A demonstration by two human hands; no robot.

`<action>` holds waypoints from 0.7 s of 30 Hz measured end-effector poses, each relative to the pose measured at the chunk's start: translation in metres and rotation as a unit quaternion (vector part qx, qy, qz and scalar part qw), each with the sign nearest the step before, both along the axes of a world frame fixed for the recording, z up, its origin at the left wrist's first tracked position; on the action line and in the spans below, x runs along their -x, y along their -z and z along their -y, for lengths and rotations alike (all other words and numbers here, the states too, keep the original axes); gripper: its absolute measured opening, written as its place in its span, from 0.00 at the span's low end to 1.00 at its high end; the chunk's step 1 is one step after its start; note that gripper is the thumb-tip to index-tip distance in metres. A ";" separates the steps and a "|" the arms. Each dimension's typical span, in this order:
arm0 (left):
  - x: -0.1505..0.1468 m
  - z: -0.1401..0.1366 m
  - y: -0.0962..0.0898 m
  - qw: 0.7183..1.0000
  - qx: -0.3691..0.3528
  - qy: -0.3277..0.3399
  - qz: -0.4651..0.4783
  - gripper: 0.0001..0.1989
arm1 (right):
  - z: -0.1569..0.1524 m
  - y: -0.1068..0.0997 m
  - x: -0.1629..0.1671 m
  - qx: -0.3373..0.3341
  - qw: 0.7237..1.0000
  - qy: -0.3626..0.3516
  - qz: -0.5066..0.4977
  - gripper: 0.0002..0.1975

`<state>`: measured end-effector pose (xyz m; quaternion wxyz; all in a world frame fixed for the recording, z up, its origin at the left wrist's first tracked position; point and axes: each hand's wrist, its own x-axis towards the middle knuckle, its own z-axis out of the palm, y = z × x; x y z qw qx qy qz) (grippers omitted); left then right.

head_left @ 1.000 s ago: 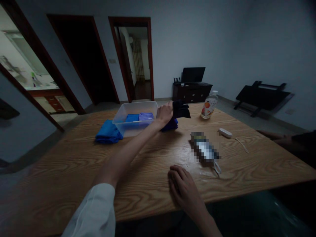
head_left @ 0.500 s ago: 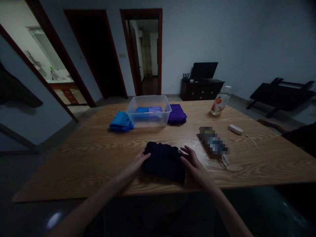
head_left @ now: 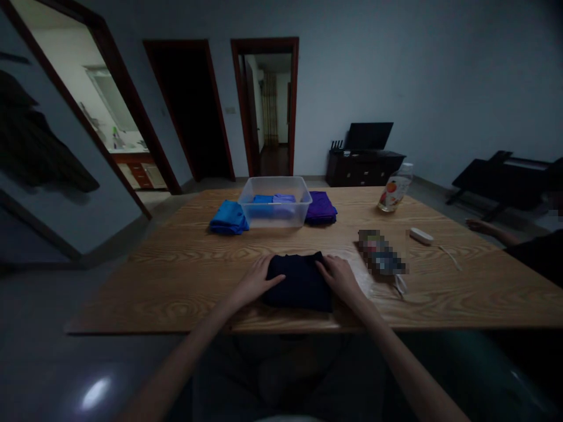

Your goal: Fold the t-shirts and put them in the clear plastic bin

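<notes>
A folded dark navy garment [head_left: 299,287] lies flat on the wooden table in front of me. My left hand [head_left: 259,278] grips its left side, thumb across the top and fingers along the far left edge. My right hand [head_left: 338,275] holds the right side, its thumb on the cloth near the far right corner. Beyond them stands a clear plastic bin [head_left: 276,217] with blue and lavender folded cloth [head_left: 284,199] inside. A folded blue cloth [head_left: 229,218] sits left of the bin, and folded purple cloth [head_left: 320,208] sits against its right side.
On the table's [head_left: 176,299] right half are a pixelated item [head_left: 380,253] with a white strap, a white oblong case [head_left: 421,236], a thin pale cord [head_left: 451,257] and a large bottle [head_left: 394,189]. Another person's hand [head_left: 481,226] rests at the right edge.
Both hands have closed in on the navy garment; the right hand, formerly at its edge with fingers raised, now has its thumb on it. The garment looks squarer. My view has shifted.
</notes>
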<state>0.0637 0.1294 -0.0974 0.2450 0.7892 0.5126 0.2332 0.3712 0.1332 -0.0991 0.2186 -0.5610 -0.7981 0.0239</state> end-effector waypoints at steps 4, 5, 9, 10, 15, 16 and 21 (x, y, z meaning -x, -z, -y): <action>-0.002 0.012 -0.009 0.998 -0.065 -0.014 0.004 0.32 | -0.005 0.010 -0.012 -0.056 0.996 0.061 0.035 0.13; -0.004 0.019 -0.014 0.995 -0.095 -0.015 -0.003 0.30 | 0.000 0.012 -0.013 -0.066 0.996 0.060 0.022 0.13; -0.025 0.053 -0.033 0.986 -0.137 0.081 -0.050 0.27 | 0.032 0.017 -0.012 -0.068 0.996 0.003 -0.057 0.15; -0.032 0.060 -0.035 0.984 -0.130 0.108 -0.061 0.29 | 0.041 0.017 -0.011 -0.065 0.995 -0.014 -0.074 0.15; -0.068 0.073 -0.024 0.983 -0.101 0.116 -0.098 0.44 | 0.069 0.023 -0.011 -0.068 0.986 -0.018 -0.152 0.16; -0.072 0.071 -0.021 0.985 -0.093 0.110 -0.092 0.44 | 0.071 0.026 -0.013 -0.069 0.983 -0.002 -0.172 0.17; -0.070 0.061 -0.028 0.994 -0.025 0.049 0.093 0.26 | 0.078 0.033 -0.021 -0.065 0.964 0.053 -0.252 0.19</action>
